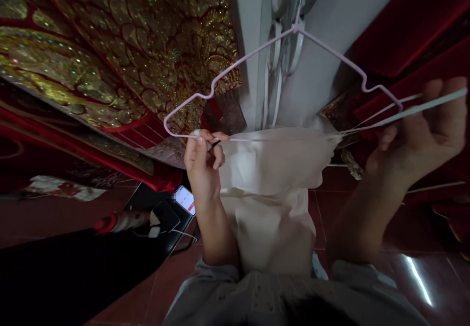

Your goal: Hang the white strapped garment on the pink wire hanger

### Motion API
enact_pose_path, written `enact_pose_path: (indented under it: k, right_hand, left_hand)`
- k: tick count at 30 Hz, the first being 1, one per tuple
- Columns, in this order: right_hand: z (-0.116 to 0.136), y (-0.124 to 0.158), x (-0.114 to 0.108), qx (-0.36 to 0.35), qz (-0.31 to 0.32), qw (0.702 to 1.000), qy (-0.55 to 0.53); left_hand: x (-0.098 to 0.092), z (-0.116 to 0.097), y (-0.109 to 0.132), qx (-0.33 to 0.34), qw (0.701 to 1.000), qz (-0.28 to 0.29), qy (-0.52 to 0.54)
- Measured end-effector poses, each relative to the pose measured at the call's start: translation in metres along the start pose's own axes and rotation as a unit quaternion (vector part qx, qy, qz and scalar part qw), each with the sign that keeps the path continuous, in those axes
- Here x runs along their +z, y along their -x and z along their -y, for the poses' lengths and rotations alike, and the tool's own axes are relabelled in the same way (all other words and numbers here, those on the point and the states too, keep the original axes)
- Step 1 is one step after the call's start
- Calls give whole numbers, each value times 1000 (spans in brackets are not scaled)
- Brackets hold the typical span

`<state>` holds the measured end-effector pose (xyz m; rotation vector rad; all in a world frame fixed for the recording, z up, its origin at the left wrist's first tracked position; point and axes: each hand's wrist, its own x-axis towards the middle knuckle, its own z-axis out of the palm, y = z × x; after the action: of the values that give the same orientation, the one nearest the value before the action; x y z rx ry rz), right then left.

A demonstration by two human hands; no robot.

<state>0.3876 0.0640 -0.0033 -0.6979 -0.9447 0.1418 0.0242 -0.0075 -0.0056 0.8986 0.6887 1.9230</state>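
Our left hand [203, 169] pinches the clothes hanger [295, 28]; at its right end, our right hand [426, 135] tautens straps [389, 119], finger closure unclear. Beneath the hanger, the soft, light-looking garment [275, 164] is best held by its top.

Inside the thin pink triangular hanger [295, 29], between sloping arms and bottom bar, is a free gap. Gold-sequined red cloth [176, 27] crowds its left; dark red velvety cloth [389, 42] and a taut pale strap [385, 119] obstruct the right.
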Motion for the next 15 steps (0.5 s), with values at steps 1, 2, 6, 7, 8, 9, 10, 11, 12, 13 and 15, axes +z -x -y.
enact_pose_path:
  k: [1, 2, 6, 7, 8, 9, 10, 11, 12, 13, 15]
  right_hand:
    - [3, 7, 0, -10, -22, 1000, -2]
    - [8, 16, 1, -15, -32, 999, -6]
    - [28, 51, 17, 29, 19, 999, 21]
    - [27, 54, 19, 27, 29, 999, 28]
    - [22, 54, 18, 8, 26, 999, 30]
    - [16, 51, 15, -28, 12, 999, 30]
    - [8, 46, 11, -69, -10, 997, 30]
    - [1, 42, 6, -105, -35, 993, 34]
    - [-4, 38, 2, -127, -55, 990, 40]
    - [-5, 37, -1, -134, -68, 988, 47]
    - [4, 42, -2, -117, -70, 989, 57]
  left_hand:
    - [0, 0, 0, -3, 1000, -2, 4]
    - [0, 1, 0, -8, 1000, -5, 8]
    - [0, 3, -2, -10, 1000, -8, 24]
    - [0, 3, -2, -10, 1000, -4, 26]
    - [0, 3, -3, -11, 1000, 1, 26]
    - [0, 3, -2, -14, 1000, 4, 25]
    - [1, 3, -2, -19, 1000, 4, 23]
    - [2, 3, -1, -24, 999, 5, 22]
    - [2, 3, -1, -28, 999, 5, 22]
    - [3, 3, 0, -30, 999, 6, 21]
    - [4, 4, 1, -32, 999, 4, 18]
